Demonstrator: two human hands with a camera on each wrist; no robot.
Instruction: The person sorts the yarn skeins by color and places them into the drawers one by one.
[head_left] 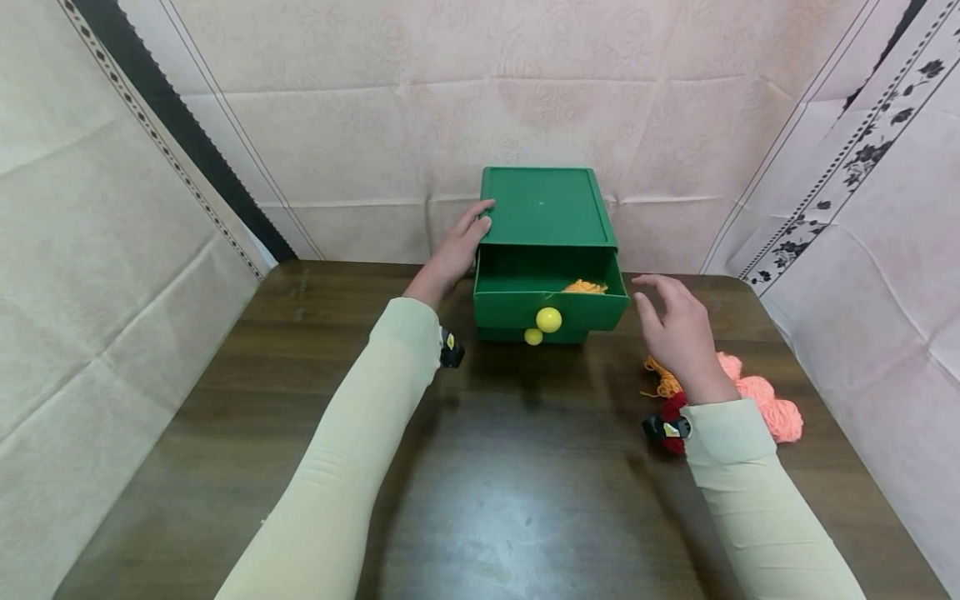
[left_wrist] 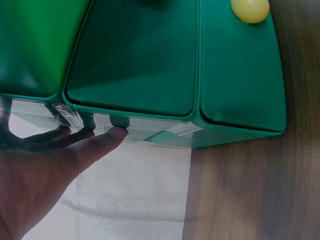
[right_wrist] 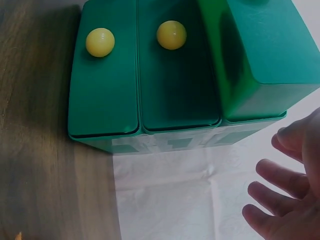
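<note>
A green drawer unit (head_left: pixel 546 204) stands at the back of the table, its top drawer (head_left: pixel 510 311) pulled out. Orange yarn (head_left: pixel 585 287) shows inside that drawer, at its right. My left hand (head_left: pixel 454 257) rests against the unit's left side; in the left wrist view its extended fingertips touch the taped side wall. Just right of the open drawer, my right hand (head_left: pixel 678 332) hovers with relaxed, bent fingers and holds nothing. In the right wrist view those spread fingers (right_wrist: pixel 280 178) are apart from the unit. Beneath the two lower drawers' level, the right wrist view shows yellow knobs (right_wrist: pixel 171 35).
Under and beside my right forearm lie pink yarn balls (head_left: pixel 780 415), dark red yarn (head_left: pixel 672 407) and orange yarn (head_left: pixel 663 379), partly hidden. The brown wooden table (head_left: pixel 480 500) is bordered by pale patterned cloth (head_left: pixel 360 142) at the back and sides.
</note>
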